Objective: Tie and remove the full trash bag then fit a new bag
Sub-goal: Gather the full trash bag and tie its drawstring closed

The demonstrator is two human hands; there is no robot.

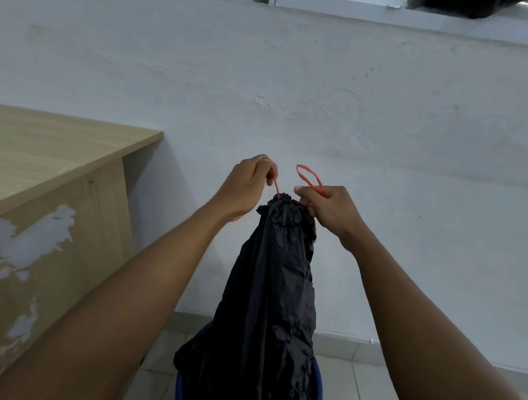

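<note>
Pale tiled floor [362, 396], grey grout lines. Standing on it: blue bin [317, 397] against white wall, holding black trash bag [270, 314]; wooden desk [32, 156] at left, side veneer peeling.

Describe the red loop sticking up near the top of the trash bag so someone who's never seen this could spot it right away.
Start at the blue bin on the tiled floor by the white wall, and follow the black bag up to its bunched neck between the two hands. The loop rises from the right hand. It is the only open red ring; the left hand holds just a straight red cord.
</note>
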